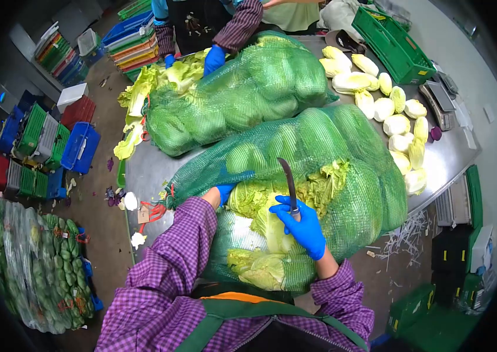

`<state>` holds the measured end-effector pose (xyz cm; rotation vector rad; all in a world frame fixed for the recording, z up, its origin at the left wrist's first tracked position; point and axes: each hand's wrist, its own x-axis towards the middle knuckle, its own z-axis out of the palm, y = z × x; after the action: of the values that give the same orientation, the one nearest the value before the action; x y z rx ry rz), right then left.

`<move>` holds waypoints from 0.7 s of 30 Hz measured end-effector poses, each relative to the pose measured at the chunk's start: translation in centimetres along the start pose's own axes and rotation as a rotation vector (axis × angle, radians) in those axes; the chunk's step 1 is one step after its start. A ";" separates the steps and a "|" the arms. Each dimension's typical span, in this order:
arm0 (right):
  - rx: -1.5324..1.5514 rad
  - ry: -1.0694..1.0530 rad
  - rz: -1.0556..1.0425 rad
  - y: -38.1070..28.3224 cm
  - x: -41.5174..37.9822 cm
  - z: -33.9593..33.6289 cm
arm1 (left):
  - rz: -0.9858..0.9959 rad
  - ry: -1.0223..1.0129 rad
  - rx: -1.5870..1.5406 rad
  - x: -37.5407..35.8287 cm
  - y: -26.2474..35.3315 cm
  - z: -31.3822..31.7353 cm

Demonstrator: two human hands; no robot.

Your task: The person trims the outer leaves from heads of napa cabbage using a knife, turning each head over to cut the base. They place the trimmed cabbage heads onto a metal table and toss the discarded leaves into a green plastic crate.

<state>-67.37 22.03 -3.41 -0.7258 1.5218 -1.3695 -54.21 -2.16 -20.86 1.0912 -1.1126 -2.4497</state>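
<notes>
My right hand (304, 230), in a blue glove, is closed round the handle of a curved knife (288, 182), its blade pointing up and away. My left hand (225, 192), also gloved, is at the near edge of a green mesh sack (313, 138); its fingers are partly hidden by the netting. Between my hands, a leafy yellow-green cabbage (272, 226) shows in the opened part of the mesh. Loose leaves (333, 179) lie on top to the right. Red ties and a tag (144, 214) are at the sack's left end.
Across the metal table (442, 158), a co-worker's gloved hands (214, 58) are at a second full sack (242, 88). Trimmed cabbages (397, 124), a green crate (392, 44) and a scale (438, 102) are at the right. Crates (81, 146) and bagged vegetables (37, 264) stand left.
</notes>
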 end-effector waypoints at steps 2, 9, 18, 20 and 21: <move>0.060 0.033 -0.020 0.2 -0.4 1.5 | -0.029 -0.066 -0.055 -1.2 -0.4 -0.9; -0.012 0.065 0.070 0.6 -3.4 3.8 | -0.269 -0.275 -0.423 -17.6 3.3 -3.1; -0.359 -0.196 -0.193 2.7 -5.7 18.1 | 0.305 0.045 0.752 -37.1 7.1 -15.4; -0.328 -0.259 -0.196 3.0 -5.6 22.1 | 0.353 0.165 1.004 -39.3 8.3 -16.4; -0.320 -0.314 -0.114 3.3 -5.6 24.1 | 0.409 0.264 1.258 -40.2 8.3 -17.0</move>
<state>-42.80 17.67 -3.84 -1.1840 1.4760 -1.0408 -14.93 2.23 -0.67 1.1693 -2.5151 -1.0905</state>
